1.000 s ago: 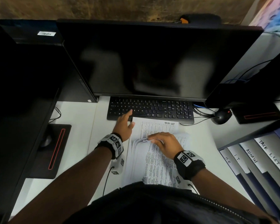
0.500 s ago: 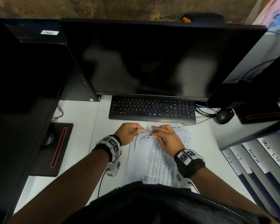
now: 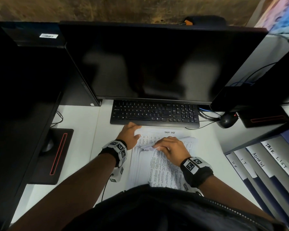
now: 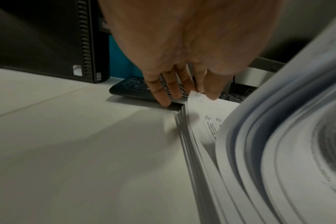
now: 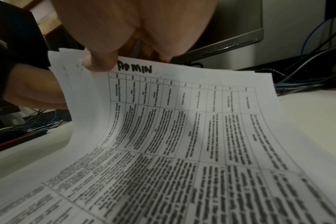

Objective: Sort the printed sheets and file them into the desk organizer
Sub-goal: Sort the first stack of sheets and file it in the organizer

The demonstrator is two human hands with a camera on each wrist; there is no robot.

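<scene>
Printed sheets lay stacked on the white desk just before the keyboard; right hand pinched the curled top edges, uppermost marked ADMIN; left hand rested flat-fingered at the stack's far left corner; desk organizer stood to the right.

A stack of printed sheets lies flat on the desk just in front of the keyboard, its upper sheets curled back toward the near edge. The bared sheet nearest the keyboard is headed "TASK LIST", while the top curled sheet, a dense printed table, is headed "ADMIN". The desk organizer, right of the keyboard, holds slanted dark-blue files labelled HR, IT, ADMIN and TASK LIST.
</scene>
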